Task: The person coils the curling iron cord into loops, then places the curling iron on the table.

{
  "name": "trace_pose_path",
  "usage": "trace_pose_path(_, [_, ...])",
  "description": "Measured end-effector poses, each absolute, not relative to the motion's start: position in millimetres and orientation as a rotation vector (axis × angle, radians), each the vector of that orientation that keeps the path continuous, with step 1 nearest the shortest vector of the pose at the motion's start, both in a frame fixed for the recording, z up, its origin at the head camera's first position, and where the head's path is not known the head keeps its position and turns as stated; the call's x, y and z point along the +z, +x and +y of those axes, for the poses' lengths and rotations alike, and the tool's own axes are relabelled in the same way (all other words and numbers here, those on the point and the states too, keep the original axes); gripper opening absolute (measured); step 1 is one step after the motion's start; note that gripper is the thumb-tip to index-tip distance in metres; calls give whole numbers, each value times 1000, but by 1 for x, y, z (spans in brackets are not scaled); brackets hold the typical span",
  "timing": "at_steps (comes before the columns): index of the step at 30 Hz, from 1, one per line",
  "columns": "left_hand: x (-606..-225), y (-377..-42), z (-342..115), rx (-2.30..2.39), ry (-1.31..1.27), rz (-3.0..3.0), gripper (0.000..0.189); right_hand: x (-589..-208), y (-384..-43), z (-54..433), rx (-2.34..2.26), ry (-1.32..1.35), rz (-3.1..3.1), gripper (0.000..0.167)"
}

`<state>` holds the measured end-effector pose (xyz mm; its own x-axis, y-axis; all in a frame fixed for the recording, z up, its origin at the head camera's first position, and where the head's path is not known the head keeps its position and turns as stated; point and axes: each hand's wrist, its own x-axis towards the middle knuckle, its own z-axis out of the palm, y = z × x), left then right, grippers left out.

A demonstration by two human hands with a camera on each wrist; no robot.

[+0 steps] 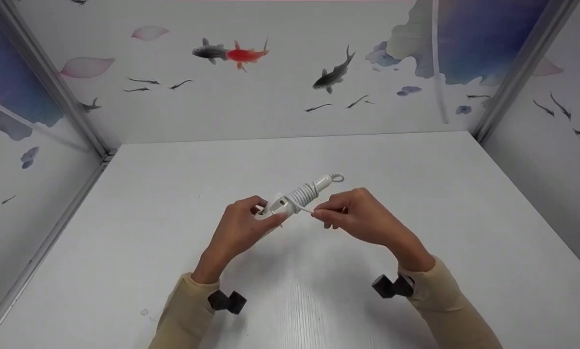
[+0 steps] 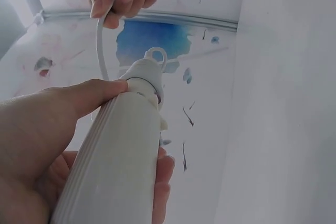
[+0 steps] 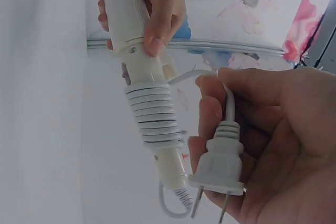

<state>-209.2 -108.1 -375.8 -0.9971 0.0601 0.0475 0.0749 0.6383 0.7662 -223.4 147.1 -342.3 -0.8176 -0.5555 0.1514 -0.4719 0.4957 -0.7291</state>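
A white hair styling iron (image 1: 281,207), slim and rod-shaped, is held tilted over the table, its cord end pointing up and right in the head view. My left hand (image 1: 239,225) grips its wider body, thumb along the near side. Several tight turns of white cord (image 3: 152,114) wrap the narrower handle, and a small cord loop (image 1: 337,178) sticks out at the tip. My right hand (image 1: 362,218) pinches the free cord between thumb and fingers, drawn out to the side of the coil. From that hand hangs the two-pin plug (image 3: 218,163), prongs downward in the right wrist view.
Below both hands lies a white table (image 1: 173,179). White panels (image 1: 280,97) printed with fish and petals stand at the back and sides, joined by metal posts (image 1: 523,68). A small black camera mount (image 1: 392,286) sits on each sleeve.
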Motion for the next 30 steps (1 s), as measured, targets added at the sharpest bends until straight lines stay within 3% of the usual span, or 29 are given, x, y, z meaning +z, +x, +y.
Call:
trace_pose_path(16, [-371,-210,-112,-1548,-119,-2774,42,-365,-252,157,-1098,-1041,2318,18])
trace_pose_path(30, [-371,-208,-116,-1694,-566,-2795,30,-387,-261,154,-1176,-1048,2239,23])
